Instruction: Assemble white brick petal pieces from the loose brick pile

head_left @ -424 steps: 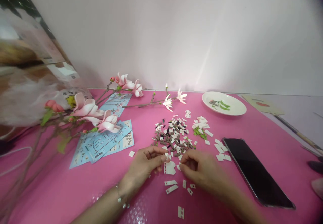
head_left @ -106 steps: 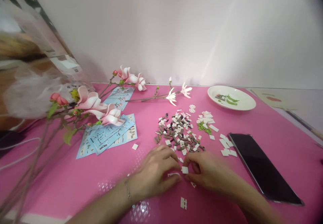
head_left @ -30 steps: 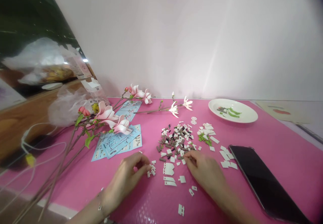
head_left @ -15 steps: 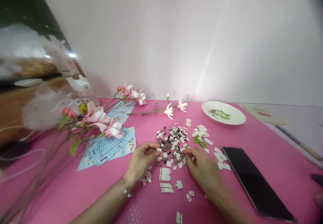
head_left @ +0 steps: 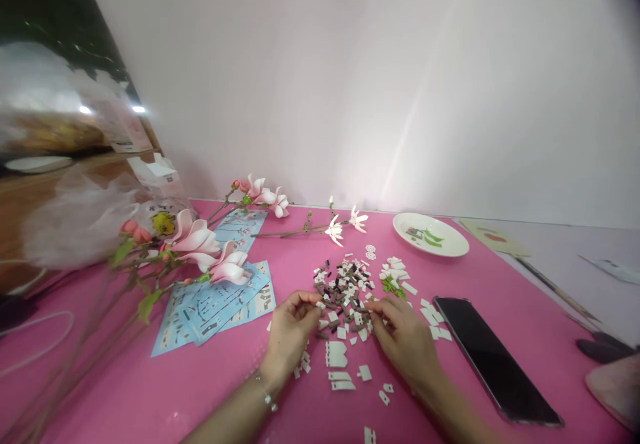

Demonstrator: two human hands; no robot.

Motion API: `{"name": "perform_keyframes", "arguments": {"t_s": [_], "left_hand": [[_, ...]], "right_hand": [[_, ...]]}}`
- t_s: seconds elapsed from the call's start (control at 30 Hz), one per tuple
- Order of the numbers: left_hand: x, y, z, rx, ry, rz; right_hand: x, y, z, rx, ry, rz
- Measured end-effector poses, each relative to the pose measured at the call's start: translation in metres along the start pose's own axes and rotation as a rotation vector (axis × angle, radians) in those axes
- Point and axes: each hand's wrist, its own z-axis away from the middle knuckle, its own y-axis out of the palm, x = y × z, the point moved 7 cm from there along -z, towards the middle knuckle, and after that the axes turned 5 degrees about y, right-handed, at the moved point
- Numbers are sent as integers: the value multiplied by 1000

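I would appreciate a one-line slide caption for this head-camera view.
Left hand and right hand meet at a heap of small white and brown plastic bricks on a pink mat.

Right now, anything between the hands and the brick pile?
Nothing visible. The left hand and right hand are both at the near edge of the pile of small brown and white building bricks. The loose white bricks lie closer to the camera, out of that path.
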Motion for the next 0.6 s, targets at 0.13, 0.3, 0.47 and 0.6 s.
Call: {"name": "perform_keyframes", "arguments": {"t_s": [0.13, 0.3, 0.47, 0.6], "left_hand": [[0, -6, -3, -39, 17, 31], [7, -15, -6, -111, 25, 77], [5, -13, -4, -121, 12, 110], [3, -12, -3, -126, 2, 119]], "right_hand": [[25, -3, 8, 47, -60, 27], [32, 12, 10, 228, -89, 117], [4, 13, -30, 208, 2, 299], [-1, 15, -61, 214, 3, 332]]}}
